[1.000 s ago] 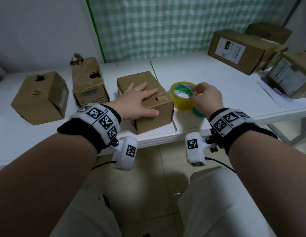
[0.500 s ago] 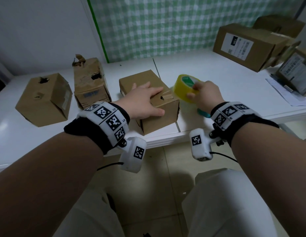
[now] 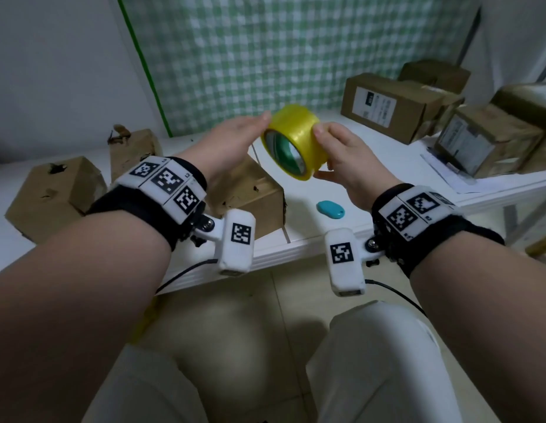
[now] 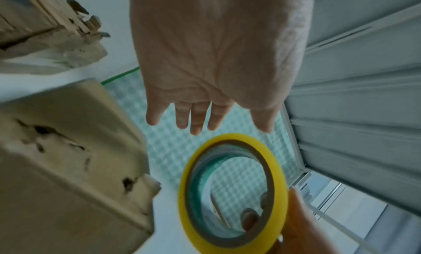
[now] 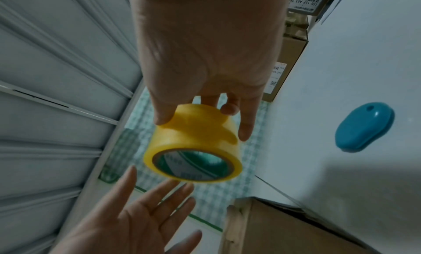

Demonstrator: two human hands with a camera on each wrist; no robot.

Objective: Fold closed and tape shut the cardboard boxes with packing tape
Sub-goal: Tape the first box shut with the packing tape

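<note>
Here, nearest the viewer, a yellow tape roll [image 3: 293, 141] is held raised above the counter [image 3: 351, 215] by the right hand [image 3: 345, 160], its grip curled round the roll's outer band. At nine o'clock of the roll, the left hand [image 3: 232, 141] is spread flat, fingers straight, nothing gripped. Below lies the closed cardboard box [image 3: 250, 193]. Finding the tape's free end seems the step in hand; next, it must be peeled.

Bare table [image 3: 342, 190] (bar a blue gadget [image 3: 330, 208]) between cardboard box [image 3: 253, 193] and labelled boxes [image 3: 391, 106].
</note>
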